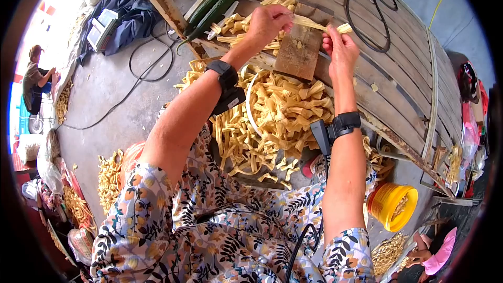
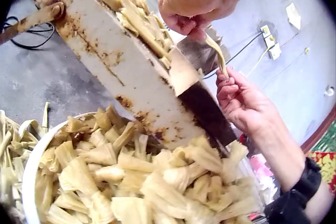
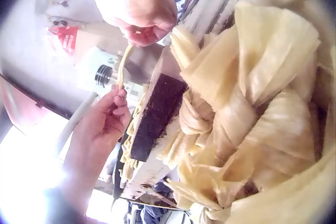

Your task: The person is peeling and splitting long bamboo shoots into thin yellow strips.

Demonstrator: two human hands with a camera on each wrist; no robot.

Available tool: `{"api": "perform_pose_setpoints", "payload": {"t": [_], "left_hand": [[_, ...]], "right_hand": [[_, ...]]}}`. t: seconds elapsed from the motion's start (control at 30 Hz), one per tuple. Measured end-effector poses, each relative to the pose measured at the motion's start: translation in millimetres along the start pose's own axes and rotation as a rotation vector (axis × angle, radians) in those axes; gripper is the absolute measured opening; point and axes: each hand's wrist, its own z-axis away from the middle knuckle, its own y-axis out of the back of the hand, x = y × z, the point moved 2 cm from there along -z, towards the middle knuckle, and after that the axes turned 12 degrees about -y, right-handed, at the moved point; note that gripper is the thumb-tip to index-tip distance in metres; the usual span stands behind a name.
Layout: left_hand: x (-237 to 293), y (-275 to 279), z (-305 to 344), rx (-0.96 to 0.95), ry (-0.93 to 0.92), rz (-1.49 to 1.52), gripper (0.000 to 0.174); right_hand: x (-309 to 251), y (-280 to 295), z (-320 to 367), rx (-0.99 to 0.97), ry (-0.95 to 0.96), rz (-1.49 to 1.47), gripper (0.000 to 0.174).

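Observation:
My left hand [image 1: 268, 25] pinches one end of a pale yellow strip [image 1: 308, 22] that looks like tofu skin. At its other end, my right hand [image 1: 341, 52] pinches it, with a flared piece showing past the fingertips. The strip spans between both hands above a small wooden board [image 1: 297, 55] on the slatted table. In the left wrist view the strip [image 2: 216, 50] hangs slightly bent between the hands. Below the board's near edge, a large heap of knotted yellow strips [image 1: 285, 110] fills a white-rimmed container [image 2: 32, 174].
More strips [image 1: 236, 25] lie on the table left of the board, beside two cucumbers [image 1: 222, 2]. A black cable [image 1: 385, 31] loops on the slats [image 1: 408, 81]. A yellow bucket [image 1: 390, 207] stands at right. Other people sit at far left [image 1: 39, 78] and lower right [image 1: 440, 251].

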Motion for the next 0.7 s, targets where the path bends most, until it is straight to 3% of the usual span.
{"api": "perform_pose_setpoints", "payload": {"t": [0.07,0.17,0.27,0.37,0.43,0.5,0.57,0.6,0.67,0.7], "left_hand": [[-5,-1,4,0.047,0.005,-0.098,0.011],[-6,-2,9,0.103,-0.003,-0.253,0.011],[10,15,4,0.049,-0.057,-0.111,0.015],[7,35,6,0.04,-0.11,-0.293,0.02],[4,46,2,0.102,-0.652,-0.965,0.023],[11,59,-10,0.048,-0.714,-0.823,0.025],[35,55,-3,0.049,-0.528,-0.754,0.023],[40,54,8,0.05,-0.425,-0.727,0.023],[35,57,38,-0.11,-0.121,-0.528,0.023],[35,60,53,-0.18,0.033,-0.422,0.023]], "right_hand": [[8,2,-3,-0.009,0.018,0.084,0.016],[22,20,-7,0.161,0.039,0.207,0.016],[3,23,10,0.027,-0.041,0.19,0.021],[-8,27,31,-0.119,-0.151,0.277,0.027],[-16,30,53,-0.208,-0.222,0.391,0.027],[-17,34,70,-0.221,-0.207,0.614,0.031],[-10,41,78,-0.224,-0.199,0.864,0.033],[2,54,68,-0.24,-0.076,1.013,0.037],[-6,58,72,-0.03,0.22,1.378,0.043],[-15,56,82,0.01,0.307,1.389,0.043]]}}
